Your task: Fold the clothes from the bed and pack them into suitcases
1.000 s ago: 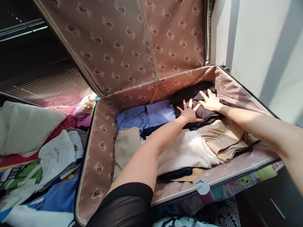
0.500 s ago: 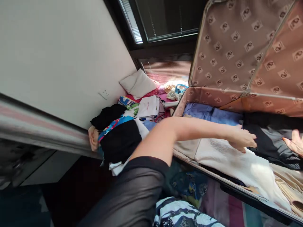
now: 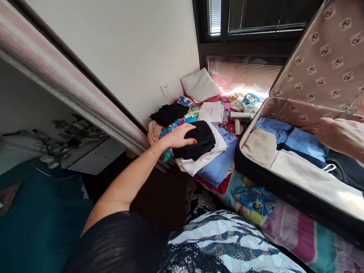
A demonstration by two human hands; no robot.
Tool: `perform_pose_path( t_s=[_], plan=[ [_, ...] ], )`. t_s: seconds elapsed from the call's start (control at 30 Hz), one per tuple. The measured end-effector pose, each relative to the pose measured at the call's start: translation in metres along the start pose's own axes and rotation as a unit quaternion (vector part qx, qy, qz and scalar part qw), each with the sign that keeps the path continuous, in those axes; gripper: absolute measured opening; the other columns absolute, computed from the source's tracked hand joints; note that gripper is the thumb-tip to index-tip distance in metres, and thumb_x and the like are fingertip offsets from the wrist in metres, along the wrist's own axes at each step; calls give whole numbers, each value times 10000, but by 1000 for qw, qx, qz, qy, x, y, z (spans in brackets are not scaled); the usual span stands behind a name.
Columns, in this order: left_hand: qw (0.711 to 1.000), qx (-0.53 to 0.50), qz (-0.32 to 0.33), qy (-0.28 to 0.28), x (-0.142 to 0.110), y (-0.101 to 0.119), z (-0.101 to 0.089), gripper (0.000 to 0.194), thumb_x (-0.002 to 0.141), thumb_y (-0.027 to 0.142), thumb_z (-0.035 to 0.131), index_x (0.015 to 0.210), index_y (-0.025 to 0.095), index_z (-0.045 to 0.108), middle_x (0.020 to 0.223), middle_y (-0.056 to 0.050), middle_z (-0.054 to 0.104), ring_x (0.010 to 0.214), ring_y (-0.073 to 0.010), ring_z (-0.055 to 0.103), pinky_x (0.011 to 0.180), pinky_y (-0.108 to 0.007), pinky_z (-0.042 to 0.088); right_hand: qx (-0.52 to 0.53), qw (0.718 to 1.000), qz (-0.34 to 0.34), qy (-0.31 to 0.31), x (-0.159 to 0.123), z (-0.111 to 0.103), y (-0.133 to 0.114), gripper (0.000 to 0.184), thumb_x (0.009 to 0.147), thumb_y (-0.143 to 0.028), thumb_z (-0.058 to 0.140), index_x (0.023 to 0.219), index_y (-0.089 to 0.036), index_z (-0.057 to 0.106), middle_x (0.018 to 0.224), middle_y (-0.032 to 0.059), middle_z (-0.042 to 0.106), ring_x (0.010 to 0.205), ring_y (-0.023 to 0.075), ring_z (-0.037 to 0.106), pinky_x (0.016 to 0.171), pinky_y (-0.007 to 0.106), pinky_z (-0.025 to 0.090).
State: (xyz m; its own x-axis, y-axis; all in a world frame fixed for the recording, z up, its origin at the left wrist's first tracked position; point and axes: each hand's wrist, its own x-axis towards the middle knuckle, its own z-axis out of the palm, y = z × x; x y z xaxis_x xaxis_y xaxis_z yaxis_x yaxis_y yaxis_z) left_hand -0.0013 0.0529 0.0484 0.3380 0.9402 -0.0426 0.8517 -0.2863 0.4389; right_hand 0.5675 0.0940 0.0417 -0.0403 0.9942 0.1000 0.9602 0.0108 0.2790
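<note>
My left hand (image 3: 182,137) lies over a folded black garment (image 3: 203,142) on top of a clothes pile, its fingers stretched and thumb apart. Beneath that garment are white cloth (image 3: 196,165) and blue cloth (image 3: 217,168). My right hand (image 3: 342,136), smeared by motion, is over the open suitcase (image 3: 287,193) at the right edge; its fingers cannot be made out. Inside the suitcase lie blue folded clothes (image 3: 304,142), a beige folded piece (image 3: 260,146), white cloth (image 3: 307,172) and dark clothes with a white drawstring.
A pale pillow (image 3: 200,85) leans by the wall and window. A white bag (image 3: 212,112) and a light-blue strap (image 3: 250,99) lie behind the pile. Blue patterned cloth (image 3: 256,201) rests on the striped bedding (image 3: 295,231) before the suitcase. A curtain (image 3: 85,102) hangs at left.
The view has swung left. My left hand has moved from above the suitcase to the black garment on the pile. My right hand has shifted over the blue clothes.
</note>
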Motion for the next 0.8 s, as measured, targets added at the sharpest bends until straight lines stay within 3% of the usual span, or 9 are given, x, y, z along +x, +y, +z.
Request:
perform_pose_path(
  t_s=[0.07, 0.13, 0.2, 0.3, 0.4, 0.5, 0.63, 0.7, 0.8],
  plan=[
    [997, 73, -5, -25, -18, -12, 25, 961, 797, 582, 824, 1602, 185, 481, 1729, -205, 334, 1611, -428, 291, 1299, -603, 263, -2, 999, -41, 28, -24, -52, -75, 527, 1082, -478, 391, 1450, -200, 647, 1292, 207, 731, 1119, 348, 712, 902, 495, 488],
    [992, 119, -27, -7, -27, -16, 49, 1075, 790, 560, 853, 1681, 210, 363, 1784, -197, 196, 1656, -452, 131, 1299, -654, 204, 24, 994, -99, 34, -52, -85, -139, 523, 1092, -435, 403, 1497, -187, 621, 1339, 183, 718, 1167, 342, 706, 953, 477, 492],
    [989, 145, -36, 16, -30, -13, 65, 1056, 834, 509, 835, 1705, 213, 316, 1791, -194, 174, 1662, -451, 93, 1297, -652, 204, 71, 986, -150, 19, -77, -97, -186, 512, 1096, -409, 412, 1493, -175, 634, 1379, 173, 702, 1192, 332, 703, 971, 449, 498],
    [985, 161, -39, 42, -25, -7, 70, 811, 934, 381, 737, 1661, 216, 420, 1754, -184, 302, 1639, -444, 210, 1274, -639, 271, 142, 973, -183, -19, -107, -92, -225, 487, 1090, -386, 440, 1463, -170, 665, 1376, 159, 708, 1186, 315, 713, 996, 413, 511],
    [990, 111, -37, 77, -11, -12, 58, 517, 979, 246, 638, 1495, 227, 618, 1582, -145, 572, 1516, -385, 472, 1237, -574, 371, 200, 966, -159, -47, -126, -72, -235, 460, 1055, -366, 494, 1427, -187, 696, 1338, 135, 733, 1134, 305, 741, 969, 398, 551],
    [988, -44, -60, 135, 9, -30, 34, 326, 970, 181, 629, 1284, 177, 713, 1296, -107, 755, 1274, -312, 668, 1151, -449, 483, 279, 951, -126, -48, -145, -46, -224, 468, 1019, -376, 518, 1386, -174, 725, 1280, 123, 760, 1060, 292, 768, 939, 400, 585],
    [902, -372, -110, 190, 29, -55, 0, 91, 1017, 211, 610, 1060, 170, 678, 965, 1, 790, 1025, -198, 703, 1037, -373, 564, 400, 914, -70, -22, -177, -13, -190, 456, 967, -455, 555, 1265, -197, 784, 1118, 98, 804, 894, 261, 787, 850, 381, 623],
    [861, -462, -119, 176, 30, -60, -13, 111, 1051, 279, 584, 1034, 196, 655, 867, 26, 772, 989, -177, 710, 1005, -382, 591, 463, 884, -61, -13, -192, 0, -175, 459, 939, -493, 584, 1213, -194, 799, 1061, 99, 808, 864, 255, 785, 793, 359, 635],
    [862, -453, -108, 203, 24, -53, -27, 286, 1064, 476, 546, 1062, 210, 650, 846, 44, 772, 1028, -178, 719, 1018, -428, 603, 532, 845, -56, -6, -203, 8, -167, 495, 921, -530, 627, 1225, -176, 792, 1053, 120, 792, 806, 242, 771, 715, 340, 640]
  ],
)
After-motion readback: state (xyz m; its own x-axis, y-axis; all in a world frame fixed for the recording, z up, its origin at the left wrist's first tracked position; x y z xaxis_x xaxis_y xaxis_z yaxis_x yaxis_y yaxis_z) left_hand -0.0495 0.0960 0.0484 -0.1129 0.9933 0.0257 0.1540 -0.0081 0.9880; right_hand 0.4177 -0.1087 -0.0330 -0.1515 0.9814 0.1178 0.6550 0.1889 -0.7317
